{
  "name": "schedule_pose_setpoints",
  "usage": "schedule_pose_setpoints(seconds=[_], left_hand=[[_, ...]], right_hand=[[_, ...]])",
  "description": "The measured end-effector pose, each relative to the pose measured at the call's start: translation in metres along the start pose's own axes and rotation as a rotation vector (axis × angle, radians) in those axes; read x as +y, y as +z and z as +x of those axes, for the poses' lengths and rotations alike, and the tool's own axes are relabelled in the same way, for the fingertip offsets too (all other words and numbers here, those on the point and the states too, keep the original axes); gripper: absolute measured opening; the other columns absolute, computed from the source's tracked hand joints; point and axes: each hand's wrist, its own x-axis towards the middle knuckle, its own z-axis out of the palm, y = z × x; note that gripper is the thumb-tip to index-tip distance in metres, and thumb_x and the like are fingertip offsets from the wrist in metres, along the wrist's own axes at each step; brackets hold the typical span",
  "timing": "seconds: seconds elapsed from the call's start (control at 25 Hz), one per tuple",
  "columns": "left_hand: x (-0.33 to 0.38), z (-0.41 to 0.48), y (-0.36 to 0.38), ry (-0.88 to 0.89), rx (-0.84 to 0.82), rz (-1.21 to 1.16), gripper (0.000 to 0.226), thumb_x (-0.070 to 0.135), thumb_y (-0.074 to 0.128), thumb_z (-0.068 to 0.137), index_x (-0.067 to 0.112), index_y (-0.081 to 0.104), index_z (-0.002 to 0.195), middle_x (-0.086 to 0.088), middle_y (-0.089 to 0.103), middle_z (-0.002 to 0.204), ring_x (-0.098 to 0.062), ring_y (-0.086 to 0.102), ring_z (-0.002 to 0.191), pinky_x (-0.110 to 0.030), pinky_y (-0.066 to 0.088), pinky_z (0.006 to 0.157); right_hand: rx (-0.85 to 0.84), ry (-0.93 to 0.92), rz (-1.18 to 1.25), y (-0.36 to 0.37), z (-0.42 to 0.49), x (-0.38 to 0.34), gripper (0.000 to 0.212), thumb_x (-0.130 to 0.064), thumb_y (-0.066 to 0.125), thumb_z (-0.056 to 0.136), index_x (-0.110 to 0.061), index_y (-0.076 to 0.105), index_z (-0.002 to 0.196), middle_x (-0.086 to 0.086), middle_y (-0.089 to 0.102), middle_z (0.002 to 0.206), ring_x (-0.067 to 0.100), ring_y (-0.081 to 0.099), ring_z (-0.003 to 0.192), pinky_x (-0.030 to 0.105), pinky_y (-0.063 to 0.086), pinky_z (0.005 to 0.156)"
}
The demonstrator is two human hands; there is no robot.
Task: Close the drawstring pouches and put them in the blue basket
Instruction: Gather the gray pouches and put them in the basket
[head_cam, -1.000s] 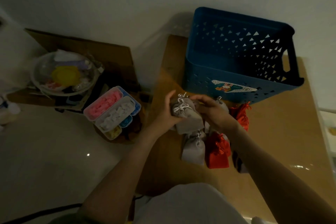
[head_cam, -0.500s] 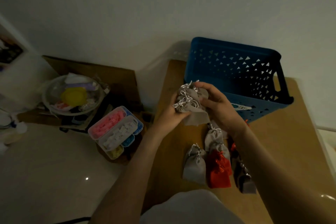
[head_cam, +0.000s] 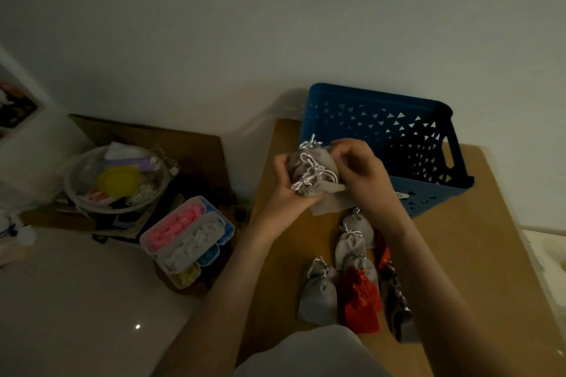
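The left hand [head_cam: 286, 190] and right hand [head_cam: 364, 173] have raised the grey pouches [head_cam: 309, 170] off the pile [head_cam: 352, 288]; now against the blue basket [head_cam: 376, 98].

held grey pouches [head_cam: 312, 173]: the number in the bundle cannot be told; the left grip [head_cam: 283, 185] covers its left side and the right grip [head_cam: 363, 170] its right
blue basket [head_cam: 382, 119]: near wall partly behind the right grip and forearm; inside too dark to read
basket label [head_cam: 401, 195]: only a sliver shows past the wrist
red pouch [head_cam: 382, 252]: mostly behind the right forearm
dark pouch [head_cam: 398, 309]: partly under the forearm, colour unclear
bowl [head_cam: 69, 190]: contents blurred
bench [head_cam: 490, 254]: near end behind the torso, right corner cut off
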Motion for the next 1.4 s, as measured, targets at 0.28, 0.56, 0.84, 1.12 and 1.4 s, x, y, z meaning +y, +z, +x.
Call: schedule_pose_setpoints(seconds=[0.28,0.56,0.84,1.12,1.4], left_hand=[[0.009,0.004,0.002,-0.058,0.118,0.072,0.077,0.030,0.079,0.075,0.030,0.020,0.123,0.017,0.046,0.111,0.003,0.054,0.096,-0.018,0.051,0.073],[0.010,-0.007,0.009,-0.151,-0.095,-0.006,0.081,0.003,0.068,0.080,0.029,0.018,0.139,0.002,0.045,0.130,-0.007,0.050,0.111,-0.024,0.051,0.081],[0.023,-0.016,-0.002,-0.232,-0.196,-0.704,0.047,0.045,0.050,0.088,0.011,0.059,0.119,-0.014,0.065,0.116,-0.025,0.062,0.104,-0.038,0.049,0.089],[0.005,0.003,0.002,-0.183,0.152,-0.122,0.034,0.012,0.052,0.095,0.023,0.042,0.126,-0.001,0.062,0.112,-0.017,0.062,0.101,-0.030,0.052,0.075],[0.004,0.003,-0.002,-0.131,0.231,-0.214,0.027,0.016,0.056,0.092,0.013,0.057,0.119,-0.008,0.066,0.112,-0.019,0.063,0.101,-0.033,0.052,0.082]], right_hand=[[-0.404,0.158,-0.024,-0.011,-0.011,-0.010,0.049,-0.030,0.074,0.077,-0.033,0.053,0.121,-0.009,0.037,0.136,-0.001,0.039,0.123,0.017,0.040,0.099],[-0.291,0.112,0.000,-0.012,-0.024,0.002,0.043,-0.007,0.066,0.085,-0.035,0.058,0.116,-0.014,0.044,0.129,-0.010,0.041,0.117,0.006,0.038,0.092],[-0.267,0.108,0.168,-0.018,-0.036,0.006,0.042,-0.001,0.060,0.085,-0.026,0.061,0.118,-0.012,0.047,0.130,-0.001,0.047,0.119,0.016,0.043,0.095],[-0.124,0.335,0.503,-0.018,-0.044,0.024,0.029,-0.022,0.077,0.073,-0.022,0.069,0.101,0.017,0.048,0.129,0.034,0.051,0.120,0.038,0.046,0.096],[-0.184,0.162,0.602,-0.021,-0.047,0.024,0.037,-0.021,0.073,0.078,-0.012,0.065,0.112,0.014,0.062,0.115,0.027,0.060,0.106,0.037,0.049,0.091]])
